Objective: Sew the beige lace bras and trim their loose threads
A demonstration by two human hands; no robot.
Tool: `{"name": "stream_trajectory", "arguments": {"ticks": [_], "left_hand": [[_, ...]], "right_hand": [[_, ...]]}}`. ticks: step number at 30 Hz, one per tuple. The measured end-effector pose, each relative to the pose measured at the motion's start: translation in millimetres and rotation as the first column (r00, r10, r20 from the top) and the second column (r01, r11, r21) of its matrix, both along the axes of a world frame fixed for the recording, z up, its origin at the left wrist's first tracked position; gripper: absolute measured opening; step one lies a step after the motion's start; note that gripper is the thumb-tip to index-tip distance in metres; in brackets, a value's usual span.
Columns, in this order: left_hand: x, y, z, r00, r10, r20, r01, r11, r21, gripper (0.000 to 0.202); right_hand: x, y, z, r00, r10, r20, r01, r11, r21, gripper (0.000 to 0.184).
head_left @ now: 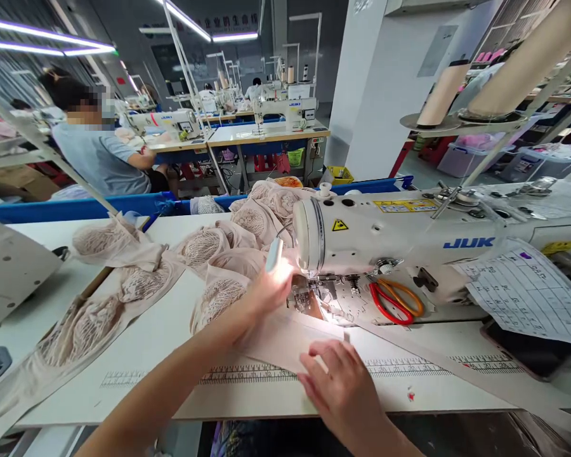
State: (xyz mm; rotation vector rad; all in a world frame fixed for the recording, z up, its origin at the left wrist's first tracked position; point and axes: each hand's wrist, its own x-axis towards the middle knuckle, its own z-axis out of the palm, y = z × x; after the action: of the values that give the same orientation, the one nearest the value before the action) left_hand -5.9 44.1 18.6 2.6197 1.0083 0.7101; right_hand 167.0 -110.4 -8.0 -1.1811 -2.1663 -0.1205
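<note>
Beige fabric [285, 336] is laid just in front of the sewing machine [385, 231], seemingly kept flat by the right hand [340, 377], fingers loosely parted at its edge; left hand [276, 282] is held by the machine's lit end, presumably for guiding, grip can't be told.

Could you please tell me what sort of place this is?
It looks like a garment factory's sewing floor: a sewing machine stands in front, more machines stand behind it, and beige bras lie across the worktable.
</note>
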Motion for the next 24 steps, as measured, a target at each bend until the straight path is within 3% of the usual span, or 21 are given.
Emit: {"name": "stream_trajectory", "arguments": {"ticks": [1, 3, 5, 8, 11, 15, 19, 24], "left_hand": [[-5, -14, 1.1, 0.988, -0.153, -0.02, 0.153, 0.988, 0.004, 0.035], [-13, -39, -0.1, 0.891, -0.443, -0.102, 0.441, 0.897, -0.036, 0.038], [-19, -57, -4.8, 0.825, -0.534, -0.186, 0.532, 0.844, -0.065, 0.042], [-26, -72, -12.3, 0.861, -0.4, -0.316, 0.418, 0.908, -0.011, 0.047], [-27, -80, -13.6, 0.881, -0.209, -0.425, 0.256, 0.965, 0.055, 0.058], [-18, -87, -11.1, 0.879, -0.066, -0.472, 0.121, 0.989, 0.087, 0.06], [-3, -84, -14.8, 0.892, -0.044, -0.449, 0.091, 0.992, 0.085, 0.05], [5, -74, -20.0, 0.901, -0.101, -0.422, 0.132, 0.99, 0.043, 0.06]], "right_hand": [[-5, -4, -1.9, 1.0, 0.028, 0.001, -0.028, 0.999, -0.03, 0.009], [-12, -9, -6.8, 0.999, 0.036, 0.04, -0.035, 0.999, -0.025, 0.008], [-16, -9, -10.5, 0.994, 0.001, 0.108, -0.007, 0.999, 0.05, 0.019], [-11, -2, -10.0, 0.98, -0.025, 0.195, 0.001, 0.992, 0.125, 0.029], [3, 8, -5.4, 0.974, 0.035, 0.222, -0.06, 0.992, 0.107, 0.032], [22, 17, -4.1, 0.975, 0.06, 0.213, -0.08, 0.993, 0.085, 0.032], [32, 23, -6.7, 0.984, 0.056, 0.17, -0.068, 0.996, 0.064, 0.029], [41, 29, -6.4, 0.995, 0.076, 0.066, -0.076, 0.997, 0.002, 0.031]]}}
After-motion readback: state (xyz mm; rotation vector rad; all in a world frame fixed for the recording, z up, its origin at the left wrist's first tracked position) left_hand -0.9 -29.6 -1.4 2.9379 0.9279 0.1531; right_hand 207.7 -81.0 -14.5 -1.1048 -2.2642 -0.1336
